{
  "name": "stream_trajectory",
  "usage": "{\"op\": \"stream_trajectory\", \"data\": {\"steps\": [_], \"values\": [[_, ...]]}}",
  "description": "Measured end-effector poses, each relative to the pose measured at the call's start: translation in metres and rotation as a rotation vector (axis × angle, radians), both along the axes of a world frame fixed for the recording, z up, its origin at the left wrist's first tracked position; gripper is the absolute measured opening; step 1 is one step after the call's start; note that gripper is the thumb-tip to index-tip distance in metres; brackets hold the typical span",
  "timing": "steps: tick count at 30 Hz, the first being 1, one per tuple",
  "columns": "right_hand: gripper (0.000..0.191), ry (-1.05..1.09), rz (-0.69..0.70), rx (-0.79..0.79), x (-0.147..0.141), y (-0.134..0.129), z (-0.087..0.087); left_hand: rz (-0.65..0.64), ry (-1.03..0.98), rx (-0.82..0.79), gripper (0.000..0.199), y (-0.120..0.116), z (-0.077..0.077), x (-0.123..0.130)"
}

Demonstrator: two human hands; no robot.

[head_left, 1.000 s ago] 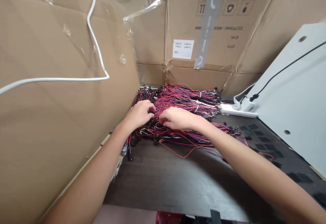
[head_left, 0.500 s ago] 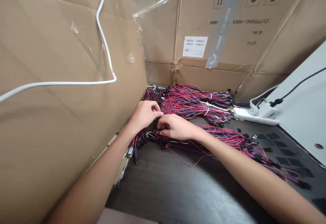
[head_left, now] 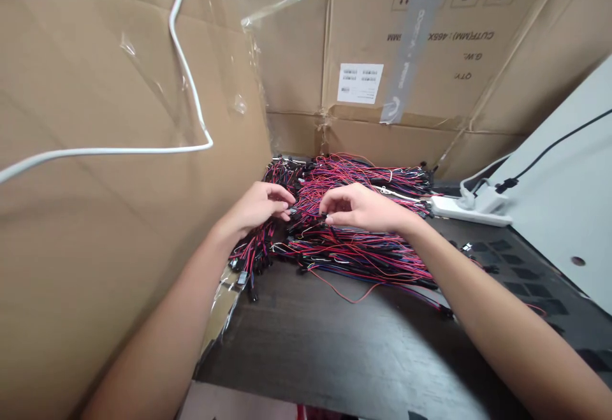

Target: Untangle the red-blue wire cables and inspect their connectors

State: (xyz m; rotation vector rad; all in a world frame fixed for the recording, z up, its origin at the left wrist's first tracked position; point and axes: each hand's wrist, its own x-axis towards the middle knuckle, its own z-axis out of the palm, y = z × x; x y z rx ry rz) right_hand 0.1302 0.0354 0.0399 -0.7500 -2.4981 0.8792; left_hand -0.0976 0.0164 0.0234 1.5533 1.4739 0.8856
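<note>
My left hand (head_left: pixel 265 204) is at the left end of the wire bundles, its fingers loosely apart and no held thing showing between them. Close to its fingertips are black connector ends of the wires. My right hand (head_left: pixel 361 208) pinches a small black connector (head_left: pixel 324 217) between thumb and fingertips, over the heap. Beneath and behind it lies a bundle of red, blue and black wires (head_left: pixel 344 178), tied with white ties. Nearer to me stretches another wire bundle (head_left: pixel 368 257), partly under my right forearm. More wire ends with connectors (head_left: pixel 253 248) hang together below my left hand.
A large cardboard box (head_left: pixel 119 216) with a white cable (head_left: pixel 119 151) walls the left side. Another taped cardboard box (head_left: pixel 358 37) stands behind. On the right, a white power strip (head_left: pixel 471 211) with plugs lies by a white panel (head_left: pixel 568 171). The dark tabletop (head_left: pixel 325 337) is in front.
My hands have moved apart: the right one shifted right with its fingers pinched, the left one drew left and its fingers loosened. The view has shifted slightly.
</note>
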Motion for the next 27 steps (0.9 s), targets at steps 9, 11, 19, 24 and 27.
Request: {"op": "stream_trajectory", "data": {"steps": [9,11,19,24,27], "values": [[0.006,0.173,-0.052,-0.093,0.017,-0.002,0.011,0.092,0.544,0.200,0.013,0.001,0.001,0.004],[0.006,0.186,-0.042,-0.139,0.018,-0.003,0.011,0.097,0.614,0.261,0.010,-0.001,0.004,0.007],[0.010,0.127,0.077,-0.257,0.024,-0.005,0.013,-0.162,0.523,0.350,0.009,-0.016,0.015,0.020],[0.018,0.151,0.088,-0.256,0.034,0.001,0.016,-0.543,0.489,0.092,0.016,-0.026,0.021,0.023],[0.017,0.132,0.085,-0.253,0.030,-0.001,0.016,-0.552,0.627,0.101,0.020,-0.024,0.017,0.021]]}}
